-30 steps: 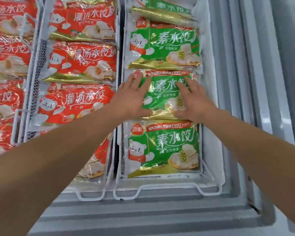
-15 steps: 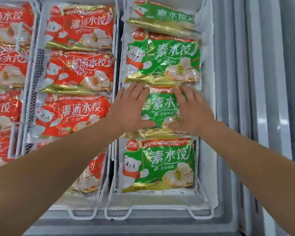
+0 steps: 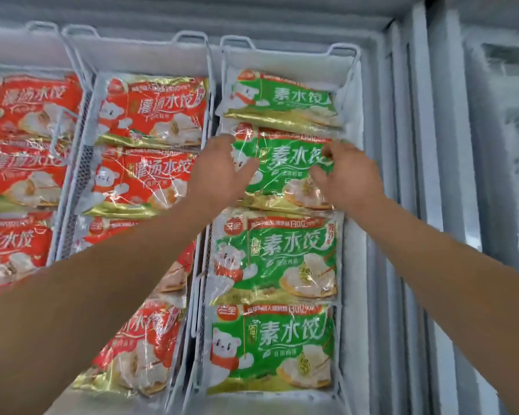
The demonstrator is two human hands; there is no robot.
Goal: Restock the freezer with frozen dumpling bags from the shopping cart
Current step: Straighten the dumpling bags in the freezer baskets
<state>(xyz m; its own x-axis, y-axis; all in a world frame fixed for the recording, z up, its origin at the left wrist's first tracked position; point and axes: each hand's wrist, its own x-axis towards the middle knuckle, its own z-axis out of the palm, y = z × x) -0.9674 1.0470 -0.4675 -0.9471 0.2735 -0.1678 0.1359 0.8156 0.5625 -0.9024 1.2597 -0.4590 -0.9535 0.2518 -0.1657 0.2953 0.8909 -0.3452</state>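
1. A chest freezer [image 3: 381,85] with frosted white walls is seen from above, divided by white wire baskets [image 3: 346,59].
2. Four green dumpling bags lie in a column in the rightmost basket; the second green bag [image 3: 285,175], counted from the far end, is taken here as the landmark.
3. The left hand [image 3: 219,172] is laid on the left edge of that bag, its thumb spread over the printed bear and its fingers curled toward the bag's far left corner; whether the edge is actually gripped cannot be told.
4. The right hand [image 3: 348,178] is set on the bag's right side, with curled fingers that appear to pinch the wrapper near the upper right corner.
5. Beyond the landmark bag, the farthest green bag [image 3: 282,100] overlaps its far edge and lies tilted.
6. On the near side of the landmark, the third green bag [image 3: 276,259] and the nearest green bag [image 3: 270,348] lie flat, each overlapping the next.
7. To the left of the landmark, red dumpling bags [image 3: 153,112] fill the neighbouring baskets in columns.
8. To the right of the landmark, a frosted glass lid [image 3: 498,145] is seen.
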